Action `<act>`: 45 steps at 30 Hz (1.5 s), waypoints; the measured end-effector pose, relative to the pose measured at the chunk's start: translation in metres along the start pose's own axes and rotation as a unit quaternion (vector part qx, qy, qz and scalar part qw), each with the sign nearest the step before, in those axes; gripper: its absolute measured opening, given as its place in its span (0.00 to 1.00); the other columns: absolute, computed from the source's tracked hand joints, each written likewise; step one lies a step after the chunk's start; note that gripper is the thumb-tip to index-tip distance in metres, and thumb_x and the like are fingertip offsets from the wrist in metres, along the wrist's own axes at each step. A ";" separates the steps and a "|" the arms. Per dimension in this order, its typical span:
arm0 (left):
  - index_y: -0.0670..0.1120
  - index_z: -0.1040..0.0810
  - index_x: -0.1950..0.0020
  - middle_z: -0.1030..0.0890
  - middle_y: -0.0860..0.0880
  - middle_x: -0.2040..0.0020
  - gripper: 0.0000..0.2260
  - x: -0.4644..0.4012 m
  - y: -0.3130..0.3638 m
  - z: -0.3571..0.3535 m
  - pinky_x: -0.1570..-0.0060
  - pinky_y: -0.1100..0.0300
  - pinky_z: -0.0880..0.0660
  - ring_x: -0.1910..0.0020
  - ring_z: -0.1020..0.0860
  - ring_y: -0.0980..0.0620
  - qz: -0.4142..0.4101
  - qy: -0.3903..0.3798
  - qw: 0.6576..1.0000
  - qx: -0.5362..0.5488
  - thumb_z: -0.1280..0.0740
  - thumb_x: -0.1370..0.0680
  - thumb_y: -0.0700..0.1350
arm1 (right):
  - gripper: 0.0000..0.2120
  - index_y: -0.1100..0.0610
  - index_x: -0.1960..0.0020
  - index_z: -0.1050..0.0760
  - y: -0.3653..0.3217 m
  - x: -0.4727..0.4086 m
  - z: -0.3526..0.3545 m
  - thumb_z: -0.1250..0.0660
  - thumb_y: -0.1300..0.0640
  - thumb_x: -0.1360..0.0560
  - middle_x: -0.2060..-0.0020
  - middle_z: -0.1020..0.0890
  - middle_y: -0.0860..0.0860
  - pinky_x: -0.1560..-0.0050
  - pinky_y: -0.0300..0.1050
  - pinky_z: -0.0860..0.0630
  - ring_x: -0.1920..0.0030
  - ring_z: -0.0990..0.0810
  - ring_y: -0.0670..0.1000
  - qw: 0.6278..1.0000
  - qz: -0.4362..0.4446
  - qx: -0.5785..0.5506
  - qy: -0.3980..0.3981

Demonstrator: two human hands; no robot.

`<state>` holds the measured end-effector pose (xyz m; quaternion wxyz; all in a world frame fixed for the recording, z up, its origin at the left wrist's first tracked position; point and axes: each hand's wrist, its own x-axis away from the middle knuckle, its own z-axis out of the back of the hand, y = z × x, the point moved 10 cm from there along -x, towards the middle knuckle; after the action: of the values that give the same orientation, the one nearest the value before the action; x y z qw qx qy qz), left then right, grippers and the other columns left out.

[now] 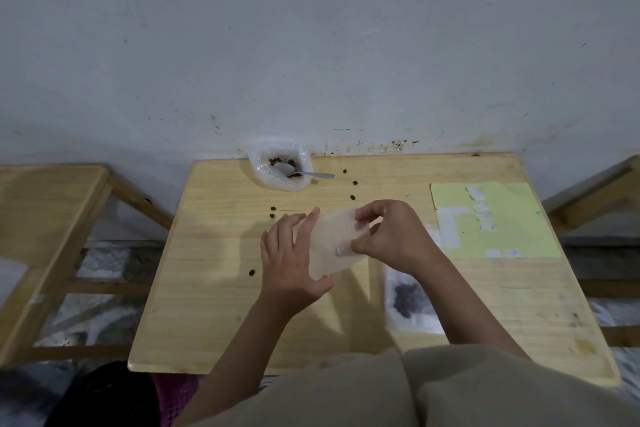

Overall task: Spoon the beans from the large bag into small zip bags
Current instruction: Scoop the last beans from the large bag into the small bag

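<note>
Beans (353,197) loose near spoon (301,173)

Pale wood table (214,305), dark brown beans (353,197), yellow-green sheet (519,218), grey spoon (301,173)

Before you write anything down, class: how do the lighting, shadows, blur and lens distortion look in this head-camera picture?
Head view: dim, flat light with a bluish wall; soft shadows fall left of the hands onto the table; the wide lens bows the table edges; the right hand and the small zip bag look slightly smeared; the filled bag is hazy.
</note>
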<state>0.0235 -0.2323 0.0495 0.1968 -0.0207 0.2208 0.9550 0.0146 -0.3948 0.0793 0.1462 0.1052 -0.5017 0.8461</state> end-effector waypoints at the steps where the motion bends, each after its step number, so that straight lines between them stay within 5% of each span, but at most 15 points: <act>1: 0.52 0.46 0.26 0.36 0.47 0.36 0.47 0.001 -0.006 0.000 0.39 0.37 0.34 0.36 0.36 0.44 0.017 0.003 1.000 -0.007 0.31 0.41 0.58 | 0.26 0.53 0.50 0.23 0.000 0.000 0.000 0.17 0.54 0.44 0.54 0.20 0.48 0.62 0.35 0.29 0.61 0.23 0.45 1.000 0.000 0.005 -0.003; 9: 0.50 0.46 0.27 0.36 0.45 0.35 0.47 0.007 -0.025 -0.003 0.35 0.37 0.39 0.33 0.37 0.43 0.081 -0.012 0.996 -0.028 0.29 0.42 0.57 | 0.32 0.55 0.45 0.25 -0.002 -0.004 -0.007 0.17 0.53 0.45 0.51 0.22 0.46 0.61 0.37 0.30 0.59 0.24 0.46 0.999 -0.008 0.038 -0.025; 14: 0.46 0.43 0.27 0.36 0.49 0.30 0.47 0.009 -0.006 0.010 0.31 0.42 0.46 0.29 0.39 0.50 0.044 0.038 0.997 0.059 0.30 0.40 0.62 | 0.32 0.54 0.43 0.25 -0.015 -0.012 -0.026 0.18 0.51 0.43 0.51 0.23 0.46 0.62 0.37 0.30 0.61 0.25 0.44 0.994 0.012 0.079 -0.070; 18: 0.42 0.37 0.30 0.28 0.46 0.36 0.39 -0.001 -0.012 0.031 0.38 0.54 0.34 0.38 0.32 0.50 0.009 0.099 0.993 0.068 0.31 0.37 0.57 | 0.18 0.53 0.50 0.24 -0.024 -0.021 -0.046 0.22 0.54 0.36 0.54 0.21 0.46 0.62 0.35 0.30 0.64 0.26 0.40 0.997 0.023 0.031 -0.071; 20: 0.42 0.37 0.30 0.27 0.47 0.39 0.39 -0.009 -0.032 0.036 0.41 0.56 0.33 0.41 0.32 0.50 0.030 0.086 0.993 0.081 0.31 0.38 0.57 | 0.09 0.56 0.56 0.23 -0.022 -0.031 -0.049 0.24 0.57 0.32 0.56 0.20 0.50 0.63 0.41 0.24 0.65 0.22 0.43 0.996 0.004 -0.087 -0.034; 24: 0.46 0.35 0.30 0.30 0.52 0.42 0.41 -0.031 -0.079 0.040 0.43 0.55 0.33 0.44 0.32 0.53 0.090 0.040 0.989 0.113 0.30 0.40 0.59 | 0.06 0.62 0.53 0.25 0.019 -0.054 -0.069 0.31 0.60 0.26 0.59 0.20 0.57 0.56 0.50 0.18 0.65 0.17 0.52 0.896 -0.180 -0.399 0.070; 30: 0.52 0.39 0.28 0.40 0.56 0.33 0.45 -0.074 -0.132 0.024 0.41 0.52 0.28 0.39 0.31 0.52 0.123 -0.082 0.965 0.216 0.22 0.41 0.56 | 0.20 0.62 0.33 0.35 0.049 -0.112 -0.113 0.35 0.64 0.23 0.63 0.23 0.55 0.64 0.44 0.19 0.67 0.20 0.49 0.766 -0.271 -0.564 0.146; 34: 0.59 0.50 0.24 0.53 0.52 0.24 0.50 -0.098 -0.148 -0.003 0.44 0.60 0.33 0.36 0.34 0.53 0.134 -0.213 0.931 0.264 0.21 0.36 0.51 | 0.10 0.64 0.41 0.29 0.043 -0.146 -0.128 0.38 0.64 0.22 0.65 0.24 0.55 0.71 0.38 0.21 0.67 0.23 0.48 0.732 -0.276 -0.598 0.175; 36: 0.64 0.53 0.25 0.55 0.50 0.23 0.52 -0.109 -0.155 -0.014 0.43 0.62 0.34 0.36 0.37 0.57 0.139 -0.248 0.918 0.277 0.20 0.37 0.51 | 0.04 0.62 0.49 0.26 0.037 -0.155 -0.128 0.36 0.62 0.22 0.67 0.23 0.55 0.69 0.41 0.21 0.68 0.23 0.49 0.755 -0.265 -0.569 0.192; 42: 0.60 0.54 0.24 0.44 0.50 0.27 0.53 -0.137 -0.163 -0.038 0.40 0.57 0.33 0.31 0.39 0.51 0.162 -0.314 0.889 0.292 0.20 0.37 0.50 | 0.05 0.52 0.56 0.22 0.008 -0.172 -0.086 0.35 0.58 0.23 0.66 0.18 0.52 0.60 0.54 0.19 0.65 0.18 0.54 0.930 -0.074 -0.215 0.288; 45: 0.54 0.53 0.24 0.43 0.49 0.29 0.52 -0.140 -0.163 -0.040 0.41 0.58 0.34 0.32 0.39 0.52 0.165 -0.330 0.888 0.274 0.21 0.36 0.50 | 0.06 0.55 0.49 0.20 -0.015 -0.158 -0.079 0.36 0.59 0.23 0.61 0.17 0.50 0.62 0.43 0.19 0.61 0.17 0.50 0.943 0.032 -0.126 0.305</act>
<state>0.2132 -0.1669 -0.0363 0.0962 0.3872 0.3959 0.8271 0.1653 -0.3406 0.0028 0.2769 -0.1932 -0.5392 0.7716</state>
